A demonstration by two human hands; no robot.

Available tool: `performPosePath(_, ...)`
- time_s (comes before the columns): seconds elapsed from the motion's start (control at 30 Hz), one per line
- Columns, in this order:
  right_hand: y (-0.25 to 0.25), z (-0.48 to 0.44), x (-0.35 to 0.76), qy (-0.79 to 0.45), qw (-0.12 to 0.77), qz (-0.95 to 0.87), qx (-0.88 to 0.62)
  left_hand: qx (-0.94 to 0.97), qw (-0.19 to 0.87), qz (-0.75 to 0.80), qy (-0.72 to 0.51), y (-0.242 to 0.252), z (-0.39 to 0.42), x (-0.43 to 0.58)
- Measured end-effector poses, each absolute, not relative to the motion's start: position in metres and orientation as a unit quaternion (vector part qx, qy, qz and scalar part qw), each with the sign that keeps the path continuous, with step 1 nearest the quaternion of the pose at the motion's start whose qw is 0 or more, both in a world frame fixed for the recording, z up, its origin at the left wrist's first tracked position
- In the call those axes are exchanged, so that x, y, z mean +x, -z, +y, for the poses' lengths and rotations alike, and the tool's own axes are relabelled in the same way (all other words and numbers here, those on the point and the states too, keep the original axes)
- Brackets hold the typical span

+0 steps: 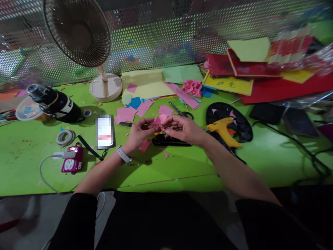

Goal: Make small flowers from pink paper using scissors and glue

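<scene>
In front of me, above the green table, both my hands pinch a small pink paper flower (pixel 160 119) with a curled petal standing up. My left hand (pixel 139 134) has thumb and fingertips closed at its left side, where something like a thin stem shows. On the other side, my right hand (pixel 183 129) grips the paper between thumb and fingers. Just beneath lies a long black case (pixel 171 140). Pink paper pieces (pixel 126 114) and a pair of scissors (pixel 186 113) lie beyond the hands. A crumpled pink paper bloom (pixel 191 88) rests farther back.
A yellow glue gun (pixel 225 132) lies on a black tray (pixel 248 133) to the right. Leftward are a phone (pixel 104 132), tape roll (pixel 65 137), pink power socket (pixel 73 160), black bottle (pixel 58 106) and fan (pixel 105 86). Coloured paper sheets (pixel 148 81) line the perforated back panel (pixel 145 38).
</scene>
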State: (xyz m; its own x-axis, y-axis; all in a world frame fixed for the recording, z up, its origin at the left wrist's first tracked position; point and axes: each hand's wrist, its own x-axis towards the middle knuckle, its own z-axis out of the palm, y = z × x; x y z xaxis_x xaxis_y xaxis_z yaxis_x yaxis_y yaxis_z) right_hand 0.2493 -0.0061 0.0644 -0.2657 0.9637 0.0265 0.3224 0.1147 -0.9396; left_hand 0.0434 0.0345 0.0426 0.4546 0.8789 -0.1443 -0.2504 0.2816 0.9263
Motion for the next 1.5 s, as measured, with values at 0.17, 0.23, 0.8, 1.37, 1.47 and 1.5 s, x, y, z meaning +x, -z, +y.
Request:
performPosePath(0.17, -0.065, -0.008, 0.245, -0.441, 0.364, -0.651, -0.499, 0.468, 0.704, 0.351, -0.404, -0.043, 0.033, 0.044)
performPosePath(0.23, -0.064, -0.008, 0.244, -0.441, 0.365, -0.651, -0.499, 0.473, 0.695, 0.355, -0.408, -0.042, 0.033, 0.044)
performPosePath(0.8, -0.062, -0.008, 0.241, -0.408, 0.393, -0.631, -0.529, 0.498, 0.669, 0.360, -0.418, -0.044, 0.031, 0.045)
performPosePath(1.37, -0.063, -0.013, 0.238, -0.220, 0.486, -0.658, -0.531, 0.672, 0.470, 0.305, -0.484, -0.040, 0.023, 0.049)
performPosePath(1.47, -0.064, -0.013, 0.238, -0.171, 0.483, -0.676, -0.530, 0.683, 0.456, 0.302, -0.484, -0.038, 0.023, 0.048)
performPosePath(1.5, -0.064, -0.013, 0.238, -0.160, 0.482, -0.681, -0.527, 0.687, 0.451, 0.303, -0.483, -0.037, 0.023, 0.048)
